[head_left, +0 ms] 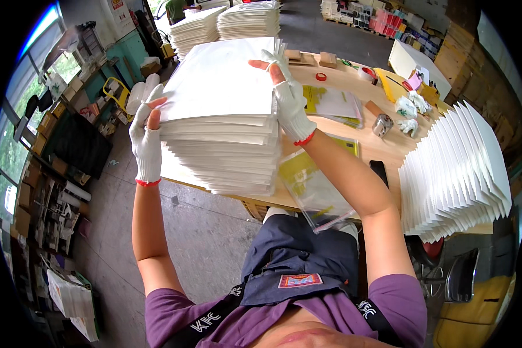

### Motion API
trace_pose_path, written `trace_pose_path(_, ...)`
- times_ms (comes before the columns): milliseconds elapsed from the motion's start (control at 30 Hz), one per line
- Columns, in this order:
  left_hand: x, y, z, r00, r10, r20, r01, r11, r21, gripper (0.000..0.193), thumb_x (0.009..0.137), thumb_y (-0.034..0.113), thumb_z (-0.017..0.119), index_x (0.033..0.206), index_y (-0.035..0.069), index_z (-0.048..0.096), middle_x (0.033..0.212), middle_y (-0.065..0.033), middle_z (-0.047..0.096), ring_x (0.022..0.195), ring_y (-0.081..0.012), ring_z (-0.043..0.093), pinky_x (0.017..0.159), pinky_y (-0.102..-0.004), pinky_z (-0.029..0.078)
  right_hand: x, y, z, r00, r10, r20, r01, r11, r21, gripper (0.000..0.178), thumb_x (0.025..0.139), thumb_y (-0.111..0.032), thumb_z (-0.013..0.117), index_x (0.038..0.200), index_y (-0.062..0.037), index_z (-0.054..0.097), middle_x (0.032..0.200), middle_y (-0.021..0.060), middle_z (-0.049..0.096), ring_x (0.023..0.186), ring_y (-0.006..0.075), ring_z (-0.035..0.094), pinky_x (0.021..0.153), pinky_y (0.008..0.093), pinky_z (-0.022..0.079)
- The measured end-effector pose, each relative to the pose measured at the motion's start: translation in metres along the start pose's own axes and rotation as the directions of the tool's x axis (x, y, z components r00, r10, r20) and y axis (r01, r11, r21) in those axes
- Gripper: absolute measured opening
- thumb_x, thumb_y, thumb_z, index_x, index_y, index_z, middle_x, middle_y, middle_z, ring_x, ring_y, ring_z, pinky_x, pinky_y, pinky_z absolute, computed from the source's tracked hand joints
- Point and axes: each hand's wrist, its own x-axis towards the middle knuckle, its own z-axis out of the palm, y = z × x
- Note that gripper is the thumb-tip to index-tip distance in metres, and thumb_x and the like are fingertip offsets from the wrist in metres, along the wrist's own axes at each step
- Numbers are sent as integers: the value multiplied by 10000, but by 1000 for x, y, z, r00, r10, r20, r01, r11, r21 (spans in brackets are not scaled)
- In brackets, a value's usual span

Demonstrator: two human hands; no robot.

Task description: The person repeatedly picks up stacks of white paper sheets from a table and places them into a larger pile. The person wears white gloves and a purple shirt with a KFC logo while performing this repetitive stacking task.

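A tall stack of white sheets stands in front of me at the table's left end, its layers slightly uneven along the near side. My left hand, in a white knit glove with a red cuff, is closed against the stack's left edge, bare thumb and forefinger at the top sheets. Opposite it, my right hand, gloved alike, grips the right edge. Its bare thumb and forefinger reach over the top; the other fingers lie along the far right corner. Between the two hands the top sheet lies flat.
Printed clear plastic bags lie on the wooden table, near a black phone and a roll of tape. Fanned white sheets stand at the right. More white stacks rise behind. Loose gloves lie farther right.
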Motion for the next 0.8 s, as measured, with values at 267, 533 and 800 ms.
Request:
trace_pose_path(267, -14, -6, 10, 983, 4, -183, -40, 981, -192, 587, 917, 512, 420, 1174, -5, 527, 1135, -116, 562, 1037, -166, 511, 905, -293, 387, -1, -20, -12, 988, 149, 36, -145, 986, -86, 441, 949, -414, 405, 1112, -60, 612, 791, -8, 539, 648, 66, 386, 626, 202, 336)
trace_pose_path(533, -90, -49, 15, 887, 76, -455, -175, 968, -178, 543, 957, 411, 365, 1318, 8, 320, 1354, -173, 363, 1283, -301, 337, 1030, -453, 338, -18, -28, -63, 997, 41, -67, -43, 999, -24, 428, 957, -398, 395, 1144, -67, 594, 745, -48, 505, 564, 23, 290, 568, 175, 281)
trace_pose_path(800, -350, -115, 145, 696, -718, 8, 669, 645, -370, 343, 925, 213, 484, 1219, 36, 483, 1104, -63, 524, 949, -143, 485, 840, -278, 391, -127, -132, -199, 999, -34, -2, 26, 800, -599, 376, 926, -283, 456, 1191, -27, 531, 1190, 118, 570, 1216, 257, 445, 1046, 374, 260)
